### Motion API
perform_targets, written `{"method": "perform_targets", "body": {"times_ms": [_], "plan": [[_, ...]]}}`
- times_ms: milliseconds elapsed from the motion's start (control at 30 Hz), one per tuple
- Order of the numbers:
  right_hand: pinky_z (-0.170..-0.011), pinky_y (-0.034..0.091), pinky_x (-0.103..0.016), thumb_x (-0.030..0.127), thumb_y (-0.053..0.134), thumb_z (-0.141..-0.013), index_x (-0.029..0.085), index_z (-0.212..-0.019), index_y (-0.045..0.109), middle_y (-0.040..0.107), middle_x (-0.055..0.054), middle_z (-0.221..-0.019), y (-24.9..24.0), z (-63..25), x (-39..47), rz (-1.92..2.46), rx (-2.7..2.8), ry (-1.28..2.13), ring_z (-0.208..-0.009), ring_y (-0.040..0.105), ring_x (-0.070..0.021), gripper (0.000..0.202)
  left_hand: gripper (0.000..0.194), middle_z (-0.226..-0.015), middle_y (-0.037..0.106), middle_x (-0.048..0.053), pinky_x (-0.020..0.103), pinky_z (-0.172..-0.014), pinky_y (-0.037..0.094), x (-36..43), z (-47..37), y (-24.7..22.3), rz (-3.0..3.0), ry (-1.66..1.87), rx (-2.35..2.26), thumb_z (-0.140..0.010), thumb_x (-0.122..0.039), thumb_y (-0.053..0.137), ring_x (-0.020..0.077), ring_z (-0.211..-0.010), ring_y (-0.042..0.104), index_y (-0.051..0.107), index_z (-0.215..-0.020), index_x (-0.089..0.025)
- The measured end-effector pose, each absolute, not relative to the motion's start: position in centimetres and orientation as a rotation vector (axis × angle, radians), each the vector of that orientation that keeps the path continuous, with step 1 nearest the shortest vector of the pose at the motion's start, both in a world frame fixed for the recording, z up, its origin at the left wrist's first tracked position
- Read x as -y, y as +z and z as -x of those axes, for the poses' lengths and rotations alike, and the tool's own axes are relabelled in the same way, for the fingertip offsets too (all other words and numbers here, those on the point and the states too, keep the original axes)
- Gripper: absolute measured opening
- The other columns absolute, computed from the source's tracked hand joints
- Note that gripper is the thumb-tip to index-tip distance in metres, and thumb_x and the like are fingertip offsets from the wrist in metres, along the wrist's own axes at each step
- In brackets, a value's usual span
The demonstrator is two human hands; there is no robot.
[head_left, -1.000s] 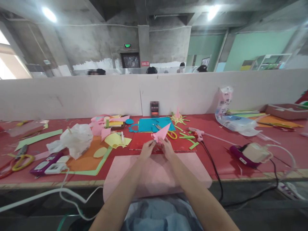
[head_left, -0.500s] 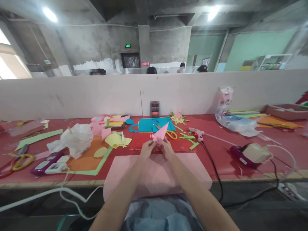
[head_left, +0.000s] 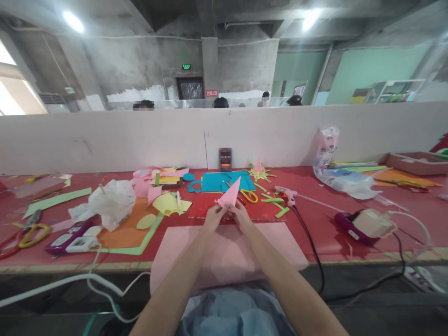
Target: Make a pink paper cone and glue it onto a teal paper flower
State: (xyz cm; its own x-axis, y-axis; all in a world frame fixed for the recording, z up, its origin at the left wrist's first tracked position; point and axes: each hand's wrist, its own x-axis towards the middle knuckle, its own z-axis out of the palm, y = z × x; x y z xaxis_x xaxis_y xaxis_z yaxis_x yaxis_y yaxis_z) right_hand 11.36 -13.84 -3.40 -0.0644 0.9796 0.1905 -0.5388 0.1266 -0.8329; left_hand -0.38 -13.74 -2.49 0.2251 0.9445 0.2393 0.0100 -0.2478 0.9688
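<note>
Left scissors: lay on the red table (head_left: 320,233), its yellow handle (head_left: 34,235) beside the purple power strip (head_left: 68,238); no hand was near it.
Orange sheet: lay flat (head_left: 121,231), with a cut yellow oval (head_left: 146,221) on it; this oval was cut out, but not joined to anything.
Yellow scalloped paper: was cut along a wavy edge (head_left: 166,205) and lay loose.
Blue ring: its scalloped outline was cut (head_left: 191,187), and it lay apart from the cone.
Left hand: its fingers (head_left: 214,218) were grasping the lower end of the pink cone.
Pink cone: was between both hands, above the red board (head_left: 203,205), its tip pointing up and a little to the right. The pointed form (head_left: 232,192) was already made; the base was partly hidden by fingers, so I could not tell if it was finished.
Right hand: its fingers (head_left: 242,217) were bent around the right side of the base, and seemed to grasp it also.
Spiky piece: stood farther back (head_left: 259,171), a small pink point on yellow-green strips, seemingly already assembled.
Green strips: were cut (head_left: 273,199) but loose.
Glue gun: lay beside them (head_left: 290,196), not in any hand.
</note>
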Motion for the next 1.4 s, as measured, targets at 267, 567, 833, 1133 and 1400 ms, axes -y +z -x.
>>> {"method": "perform_targets", "body": {"times_ms": [267,567,833,1133,1400], "plan": [[-0.042,0.032,-0.022,0.030,0.070,-0.062,0.019,-0.080,0.053,0.041,0.008,-0.049,-3.02,-11.20,14.11,0.582,0.987,1.421,-0.042,0.036,-0.0066,0.027,0.041,-0.057,0.065,0.004,0.024,-0.051,0.046,13.76,0.29,-2.40,-1.498,1.205,-0.979,-0.070,-0.052,0.057,0.0138,-0.049,0.059,0.065,-0.071,-0.011],[-0.045,0.035,-0.024,0.039,0.066,-0.069,0.020,-0.077,0.053,0.047,0.006,-0.052,-3.18,-11.19,14.30,0.584,0.972,1.446,-0.043,0.041,-0.0085,0.024,0.040,-0.054,0.064,0.003,0.025,-0.052,0.046,13.59,0.36,-2.56,-1.514,1.202,-0.974,-0.069,-0.051,0.057,0.0144,-0.049,0.059,0.064,-0.065,-0.012],[-0.046,0.035,-0.024,0.044,0.063,-0.071,0.020,-0.074,0.054,0.050,0.004,-0.054,-2.80,-11.12,14.63,0.570,0.966,1.447,-0.045,0.042,-0.0090,0.026,0.039,-0.053,0.063,0.002,0.024,-0.054,0.045,13.49,0.43,-2.73,-1.555,1.212,-0.953,-0.071,-0.050,0.056,0.0139,-0.050,0.058,0.063,-0.063,-0.013],[-0.045,0.034,-0.024,0.046,0.064,-0.069,0.020,-0.075,0.055,0.053,0.004,-0.055,-2.61,-11.16,14.65,0.590,0.963,1.436,-0.044,0.044,-0.0093,0.028,0.038,-0.053,0.063,0.001,0.025,-0.052,0.045,13.71,0.41,-2.53,-1.495,1.228,-0.972,-0.069,-0.051,0.057,0.0143,-0.049,0.058,0.062,-0.067,-0.013],[-0.050,0.041,-0.024,0.050,0.065,-0.065,0.021,-0.090,0.058,0.065,-0.001,-0.076,-2.74,-11.45,14.48,0.670,0.886,1.357,-0.060,0.057,-0.0146,0.040,0.048,-0.059,0.065,0.004,0.027,-0.052,0.046,13.78,0.30,-2.45,-1.352,1.266,-0.996,-0.073,-0.059,0.046,0.0154,-0.049,0.059,0.059,-0.071,-0.013]]}}
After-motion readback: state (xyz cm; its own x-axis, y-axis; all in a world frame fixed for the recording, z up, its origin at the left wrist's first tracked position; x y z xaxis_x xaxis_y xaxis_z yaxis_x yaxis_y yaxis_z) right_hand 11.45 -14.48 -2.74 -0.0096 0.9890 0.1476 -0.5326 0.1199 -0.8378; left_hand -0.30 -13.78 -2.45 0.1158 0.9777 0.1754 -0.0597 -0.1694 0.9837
